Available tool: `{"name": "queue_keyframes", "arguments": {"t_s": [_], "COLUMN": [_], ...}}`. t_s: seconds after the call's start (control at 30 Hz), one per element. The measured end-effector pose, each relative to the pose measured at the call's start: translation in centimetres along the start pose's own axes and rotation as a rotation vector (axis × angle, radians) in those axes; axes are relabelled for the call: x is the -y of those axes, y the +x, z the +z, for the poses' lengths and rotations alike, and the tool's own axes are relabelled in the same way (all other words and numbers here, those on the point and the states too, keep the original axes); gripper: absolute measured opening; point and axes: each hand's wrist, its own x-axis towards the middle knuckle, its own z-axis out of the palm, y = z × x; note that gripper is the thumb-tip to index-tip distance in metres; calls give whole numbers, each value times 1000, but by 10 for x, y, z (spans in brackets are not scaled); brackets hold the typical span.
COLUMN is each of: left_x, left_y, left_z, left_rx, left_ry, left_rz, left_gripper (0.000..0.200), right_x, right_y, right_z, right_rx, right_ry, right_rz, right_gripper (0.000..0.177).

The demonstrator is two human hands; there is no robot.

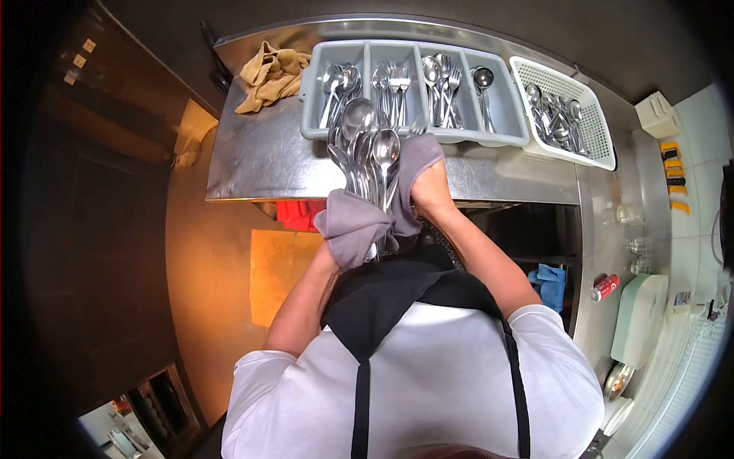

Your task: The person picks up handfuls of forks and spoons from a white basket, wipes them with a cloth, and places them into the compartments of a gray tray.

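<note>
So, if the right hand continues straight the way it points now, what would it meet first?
Beyond the cloth covering it, the right hand would probably meet the near wall of the grey cutlery tray first, though depth is unclear.

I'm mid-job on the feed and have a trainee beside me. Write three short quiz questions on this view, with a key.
1. How many compartments does the grey cutlery tray have?
2. True or false: the tan cloth lies to the right of the tray.
3. Which cloth touches the held bundle of cutlery?
a) a blue cloth
b) the purple-grey cloth
c) a red cloth

Key:
1. Four.
2. False; it lies to the left.
3. b.
</note>
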Motion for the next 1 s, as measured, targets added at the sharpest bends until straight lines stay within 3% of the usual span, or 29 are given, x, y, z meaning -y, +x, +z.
{"name": "queue_keyframes", "arguments": {"t_s": [0.1, 0.17, 0.2, 0.23, 0.3, 0.37, 0.4, 0.43, 0.53, 0.6, 0.67, 0.73, 0.77, 0.87, 0.93, 1.0], "left_x": [-8, -16, -25, -29, -17, -10, -15, -19, -6, 2, 2, -7, -13, -36, -57, -59], "left_y": [12, 13, 11, 12, 23, 22, 18, 16, 25, 28, 27, 36, 39, 49, 48, 34], "left_z": [-18, -20, -15, -13, -18, -19, -18, -17, -16, -11, -11, -21, -24, -28, -26, -10], "left_rx": [63, 43, 13, -18, 137, 114, 16, -82, -108, -146, -172, -167, -121, 2, 94, -46], "left_ry": [447, 310, 19, -273, 269, 324, 108, -107, -51, -176, 1, 552, 559, 560, 551, 59], "left_rz": [245, 229, 100, -27, -73, -54, -4, 48, 98, -5, 45, 323, 307, 251, 198, -91], "left_gripper": [12, 13, 14, 14, 15, 15, 14, 13, 14, 14, 13, 12, 10, 8, 11, 8], "right_x": [16, 3, -6, 1, 11, 8, 9, 11, 17, 19, 7, -3, -13, -22, -11, 10], "right_y": [9, -1, -11, -22, -35, -31, -23, -17, -24, -13, 9, 39, 39, 41, 37, 42], "right_z": [-6, 8, 15, 24, 31, 18, 13, 12, 34, 29, 23, 17, 8, 6, 8, 7], "right_rx": [-76, -154, -193, -119, 37, 187, 238, 191, 5, 72, 100, 39, 138, 280, 345, 418], "right_ry": [372, 343, 327, 49, -257, -476, -589, -462, -322, -135, -32, 240, 155, -120, -177, -108], "right_rz": [174, 181, 185, 101, -172, -287, -328, -43, -303, -54, 177, 425, 368, -68, -154, 27], "right_gripper": [8, 10, 12, 16, 14, 14, 14, 15, 15, 17, 18, 20, 16, 15, 15, 14]}}
